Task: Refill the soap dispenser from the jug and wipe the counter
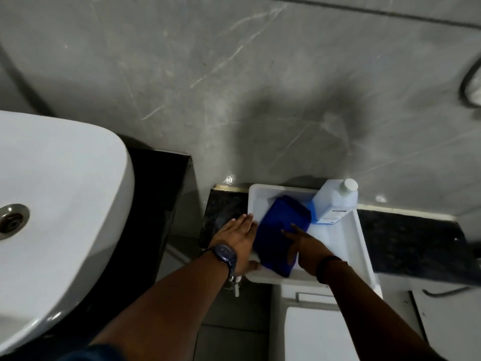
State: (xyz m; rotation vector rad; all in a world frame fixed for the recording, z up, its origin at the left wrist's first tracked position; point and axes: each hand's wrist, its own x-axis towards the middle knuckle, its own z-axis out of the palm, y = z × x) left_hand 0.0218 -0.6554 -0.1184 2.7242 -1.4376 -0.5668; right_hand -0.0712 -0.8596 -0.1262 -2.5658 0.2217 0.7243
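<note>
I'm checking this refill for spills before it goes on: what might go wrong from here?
The white tray juts past the dark ledge above the toilet; the left hand on its rim could tip it. The jug stands at the tray's far corner and might topple if the right hand drags the blue cloth.

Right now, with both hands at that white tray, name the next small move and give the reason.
Probably close the right hand on the blue cloth and lift it out. Its fingers already lie spread flat on the cloth inside the white tray, while the left hand steadies the tray's left rim. The jug stands capped at the tray's far corner, untouched.
</note>
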